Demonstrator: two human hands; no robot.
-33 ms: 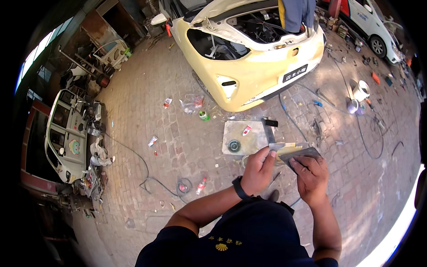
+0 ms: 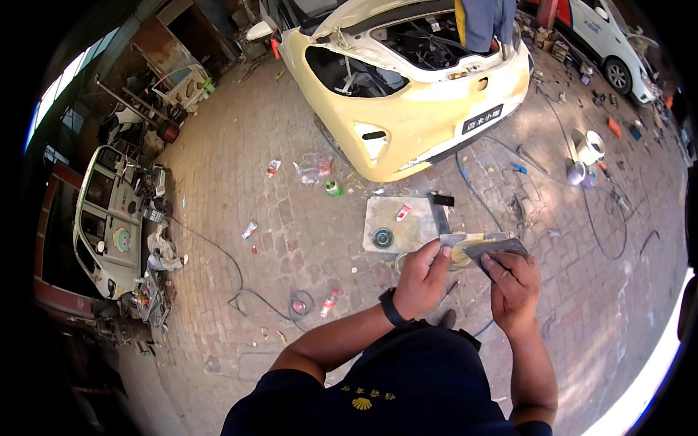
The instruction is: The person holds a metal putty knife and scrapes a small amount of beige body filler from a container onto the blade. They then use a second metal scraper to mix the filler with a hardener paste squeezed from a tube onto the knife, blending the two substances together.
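Observation:
My left hand (image 2: pixel 423 277) is closed, thumb on top, on a pale flat putty spreader (image 2: pixel 452 238) that points to the right. Yellow putty (image 2: pixel 459 256) sits on it. In my right hand (image 2: pixel 518 291) is a dark grey flat spreader (image 2: pixel 502 248), pinched between thumb and fingers. Its left edge meets the putty and overlaps the pale spreader. Just beyond my hands, on the ground, lies a light board (image 2: pixel 413 227) bearing a round dark tin (image 2: pixel 382 237) and a small red-and-white tube (image 2: pixel 403 212).
Ahead stands a yellow car (image 2: pixel 422 134) with its front opened up and a person's blue trousers (image 2: pixel 486 25) above it. Buckets (image 2: pixel 590 148) and hoses lie to the right. At the left are a car door (image 2: pixel 109 221), a black cable (image 2: pixel 225 251) and a bottle (image 2: pixel 329 304).
My right hand and the dark spreader have shifted slightly right, uncovering more yellow putty. My left hand stays in place.

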